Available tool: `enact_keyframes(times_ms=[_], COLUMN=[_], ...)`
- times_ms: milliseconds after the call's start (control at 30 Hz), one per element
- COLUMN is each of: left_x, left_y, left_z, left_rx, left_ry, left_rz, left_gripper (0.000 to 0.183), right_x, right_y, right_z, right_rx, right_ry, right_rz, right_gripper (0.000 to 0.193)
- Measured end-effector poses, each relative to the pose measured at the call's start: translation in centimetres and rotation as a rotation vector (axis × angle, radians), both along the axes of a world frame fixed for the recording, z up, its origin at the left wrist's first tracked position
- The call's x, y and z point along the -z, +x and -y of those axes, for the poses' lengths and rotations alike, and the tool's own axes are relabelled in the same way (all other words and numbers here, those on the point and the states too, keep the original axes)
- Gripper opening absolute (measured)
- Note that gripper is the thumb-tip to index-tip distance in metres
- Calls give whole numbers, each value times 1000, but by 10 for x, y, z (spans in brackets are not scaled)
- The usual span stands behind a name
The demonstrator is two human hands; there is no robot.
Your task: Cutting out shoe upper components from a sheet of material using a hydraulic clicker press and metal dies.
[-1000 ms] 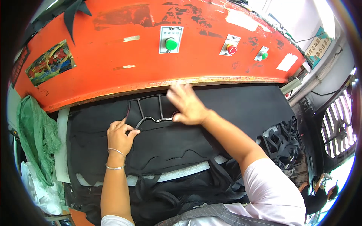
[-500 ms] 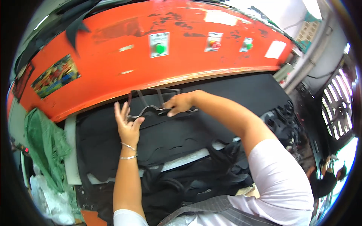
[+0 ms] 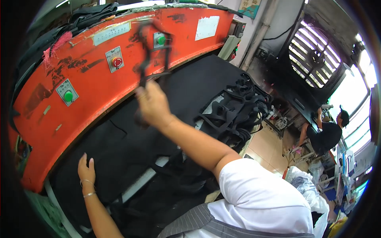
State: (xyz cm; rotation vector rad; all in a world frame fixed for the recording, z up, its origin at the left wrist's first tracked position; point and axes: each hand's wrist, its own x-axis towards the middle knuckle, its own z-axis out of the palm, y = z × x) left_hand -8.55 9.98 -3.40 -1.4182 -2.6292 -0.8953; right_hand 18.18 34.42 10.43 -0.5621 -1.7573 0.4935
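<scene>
My right hand [image 3: 155, 105] is closed round the lower end of a dark metal cutting die [image 3: 145, 53], an open frame with bent strips, blurred by motion. It holds the die raised and tilted in front of the machine panel. Below lies a black sheet of material [image 3: 194, 81], spread over the work table. At the lower left, my left hand [image 3: 86, 170] hovers over or rests on the sheet, fingers stretched and nothing in them; I cannot tell whether it touches. Two thin bracelets circle that wrist.
An orange-red machine panel [image 3: 182, 29] with green and red buttons runs along the table's far side. Black cut strips [image 3: 234, 113] are heaped at the right edge, near a pale board strip [image 3: 139, 184]. Farther right sit a person in black [image 3: 327, 135] and white plastic bags [image 3: 305, 190].
My right hand has lifted the die off the black sheet and up before the panel. My left hand has come away from the die, toward the lower left. The view has turned right.
</scene>
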Motion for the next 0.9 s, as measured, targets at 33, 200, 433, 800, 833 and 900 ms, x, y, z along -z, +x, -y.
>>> enact_keyframes(times_ms=[33, 200, 433, 800, 833, 900], left_x=[-3, -74, -17, 2, 0, -12], left_y=[9, 166, 253, 398, 404, 401], left_z=[2, -99, -117, -154, -156, -148], left_rx=[-39, 304, 192, -26, -68, 209], left_ry=[47, 198, -230, -32, -105, -293], left_rz=[-43, -72, -385, 106, 89, 212], left_gripper=[47, 47, 61, 25, 22, 21], right_x=[-1, 52, 40, 49, 54, 58], right_y=[20, 113, 143, 304, 306, 317], right_z=[-20, -132, -174, -179, -169, -156], right_rx=[116, 367, -74, -539, -622, -669], right_ry=[-3, -458, -340, -419, -395, -306], right_rz=[41, 221, 806, 1122, 1221, 1604], right_gripper=[12, 30, 62, 48, 50, 54])
